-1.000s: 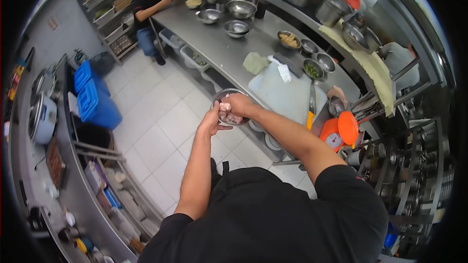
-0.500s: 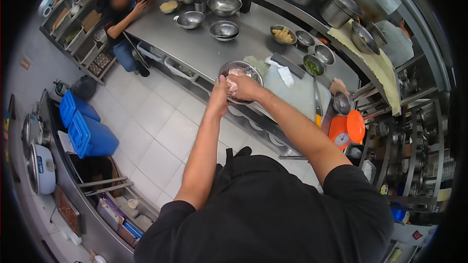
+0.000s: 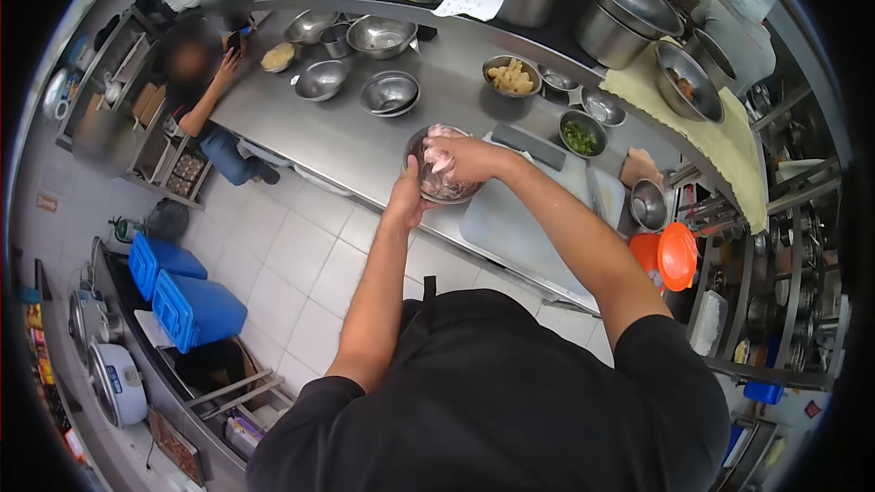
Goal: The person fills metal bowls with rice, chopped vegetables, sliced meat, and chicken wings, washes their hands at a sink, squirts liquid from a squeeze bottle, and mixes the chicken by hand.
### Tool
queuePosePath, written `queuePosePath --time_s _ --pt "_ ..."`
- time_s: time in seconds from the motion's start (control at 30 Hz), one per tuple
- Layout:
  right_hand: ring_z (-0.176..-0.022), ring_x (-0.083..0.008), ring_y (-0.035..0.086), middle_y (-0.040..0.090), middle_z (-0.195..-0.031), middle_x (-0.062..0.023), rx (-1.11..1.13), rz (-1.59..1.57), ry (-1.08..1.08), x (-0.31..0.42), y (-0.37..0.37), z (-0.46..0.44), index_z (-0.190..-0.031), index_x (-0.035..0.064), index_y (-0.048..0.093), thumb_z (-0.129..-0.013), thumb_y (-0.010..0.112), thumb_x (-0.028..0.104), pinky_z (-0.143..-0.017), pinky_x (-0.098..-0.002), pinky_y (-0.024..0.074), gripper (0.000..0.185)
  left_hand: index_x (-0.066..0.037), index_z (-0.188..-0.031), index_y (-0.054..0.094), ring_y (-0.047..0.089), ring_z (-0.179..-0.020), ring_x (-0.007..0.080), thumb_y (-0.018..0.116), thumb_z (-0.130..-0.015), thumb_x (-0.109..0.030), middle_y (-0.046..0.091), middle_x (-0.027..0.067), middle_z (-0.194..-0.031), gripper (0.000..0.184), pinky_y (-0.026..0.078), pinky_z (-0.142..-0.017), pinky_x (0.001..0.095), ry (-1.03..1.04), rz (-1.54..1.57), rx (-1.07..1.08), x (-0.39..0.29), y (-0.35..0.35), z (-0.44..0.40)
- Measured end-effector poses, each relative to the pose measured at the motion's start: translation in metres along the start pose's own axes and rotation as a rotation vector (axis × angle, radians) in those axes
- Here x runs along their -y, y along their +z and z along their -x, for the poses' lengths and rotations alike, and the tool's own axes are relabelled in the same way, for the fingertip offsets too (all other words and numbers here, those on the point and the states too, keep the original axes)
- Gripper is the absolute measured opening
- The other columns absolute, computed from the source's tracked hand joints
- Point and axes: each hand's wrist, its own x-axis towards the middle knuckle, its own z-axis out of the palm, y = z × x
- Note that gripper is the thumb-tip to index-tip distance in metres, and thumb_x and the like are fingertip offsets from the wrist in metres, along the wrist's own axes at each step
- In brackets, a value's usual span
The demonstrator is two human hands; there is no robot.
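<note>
A steel counter sweeps from the upper left of the frame down to the right of centre, with a seated person at its far left end. Two lidded blue bins stand at the left of the frame. A pale cutting board lies on the counter right of centre. Near the middle of the frame, a metal bowl is held at the counter's near edge; I cannot tell whether it touches the surface. Beyond it, in the upper right, sit a bowl of yellow chunks and a smaller bowl of greens. The right hand reaches into the metal bowl from the right, its fingers bent over the meat; their tips are hidden, so I cannot tell whether they grip it. The left hand clasps the bowl's lower left side, thumb up against the rim, fingers underneath. The raw pink meat lies inside the bowl, just left of the right hand and touching it.
</note>
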Motion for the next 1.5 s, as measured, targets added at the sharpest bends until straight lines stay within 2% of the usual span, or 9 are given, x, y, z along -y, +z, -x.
queuePosePath --time_s 0.2,0.4,0.57,0.8,1.0,1.03,1.13,1.23,1.5 --pt "-0.112 -0.0398 0.061 0.064 -0.12 -0.0209 -0.026 -0.033 0.44 -0.005 0.013 -0.001 -0.126 0.0157 0.065 -0.082 0.069 0.017 -0.092 -0.0462 0.0513 0.044 -0.008 -0.145 0.039 0.065 -0.113 0.0241 0.032 -0.107 -0.054 0.059 0.0124 -0.132 0.061 0.062 -0.077 0.0379 0.086 -0.103 0.057 -0.017 0.028 -0.047" --pt "-0.103 -0.0348 0.068 0.071 -0.108 -0.0176 0.208 0.108 0.671 -0.034 0.012 -0.022 -0.115 0.0168 0.072 -0.077 0.072 0.009 -0.09 -0.0441 0.0529 0.039 -0.004 -0.146 0.037 0.064 -0.117 0.0336 0.027 -0.108 -0.052 0.055 0.0181 -0.138 0.062 0.062 -0.082 0.0533 -0.19 -0.258 0.221 -0.025 -0.004 -0.103" --pt "-0.118 -0.0381 0.06 0.061 -0.129 -0.0234 -0.011 -0.017 0.504 -0.043 -0.008 -0.061 -0.134 0.006 0.058 -0.069 0.076 0.009 -0.1 -0.0421 0.0491 0.067 -0.004 -0.146 0.038 0.063 -0.117 0.0348 0.025 -0.107 -0.054 0.056 0.0177 -0.138 0.064 0.061 -0.086 0.0546 -0.286 -0.173 0.342 -0.061 -0.033 -0.144" --pt "-0.122 -0.0395 0.057 0.058 -0.135 -0.0235 -0.179 -0.044 0.984 -0.021 -0.032 -0.126 -0.139 0.0067 0.052 -0.077 0.07 0.011 -0.104 -0.0422 0.047 0.065 -0.004 -0.144 0.04 0.064 -0.117 0.0321 0.028 -0.107 -0.053 0.057 0.0175 -0.137 0.062 0.059 -0.089 0.0536 -0.27 -0.147 0.342 -0.102 -0.069 -0.173" --pt "-0.132 -0.0392 0.049 0.043 -0.15 -0.0243 -0.013 0.102 0.583 -0.02 0.036 -0.131 -0.139 0.0153 0.056 -0.081 0.068 0.012 -0.111 -0.0407 0.0407 0.058 -0.004 -0.148 0.03 0.063 -0.117 0.0332 0.035 -0.106 -0.053 0.054 0.0186 -0.136 0.064 0.061 -0.084 0.0528 -0.341 -0.201 0.444 -0.121 -0.089 -0.201" --pt "-0.122 -0.0377 0.058 0.056 -0.138 -0.0223 -0.009 0.09 0.491 -0.025 0.028 -0.124 -0.132 0.0187 0.063 -0.081 0.067 0.01 -0.105 -0.0413 0.0462 0.052 -0.002 -0.146 0.033 0.063 -0.117 0.0331 0.034 -0.107 -0.052 0.055 0.0194 -0.136 0.064 0.06 -0.087 0.0529 -0.325 -0.226 0.427 -0.119 -0.089 -0.205" --pt "-0.109 -0.0358 0.066 0.069 -0.118 -0.0182 0.244 0.123 0.797 0.012 -0.041 -0.152 -0.122 0.0163 0.069 -0.08 0.066 0.007 -0.096 -0.0426 0.0519 0.043 0.0 -0.144 0.036 0.063 -0.117 0.0334 0.034 -0.107 -0.052 0.055 0.0207 -0.136 0.064 0.059 -0.089 0.0532 -0.287 -0.243 0.395 -0.127 -0.083 -0.204" --pt "-0.099 -0.0341 0.069 0.073 -0.102 -0.0153 0.094 0.187 0.739 -0.005 -0.04 -0.141 -0.114 0.0142 0.073 -0.079 0.065 0.004 -0.088 -0.0442 0.0546 0.037 -0.003 -0.148 0.03 0.063 -0.117 0.0344 0.038 -0.106 -0.051 0.053 0.0199 -0.138 0.065 0.059 -0.085 0.0541 -0.293 -0.183 0.406 -0.126 -0.086 -0.207" --pt "-0.105 -0.0362 0.066 0.07 -0.11 -0.0191 -0.319 0.212 0.836 -0.008 -0.044 -0.143 -0.115 0.0048 0.069 -0.078 0.065 0.0 -0.091 -0.0427 0.0517 0.037 0.002 -0.143 0.038 0.064 -0.117 0.028 0.04 -0.106 -0.049 0.058 0.0185 -0.136 0.063 0.059 -0.088 0.0479 -0.276 -0.191 0.468 -0.152 -0.074 -0.185"
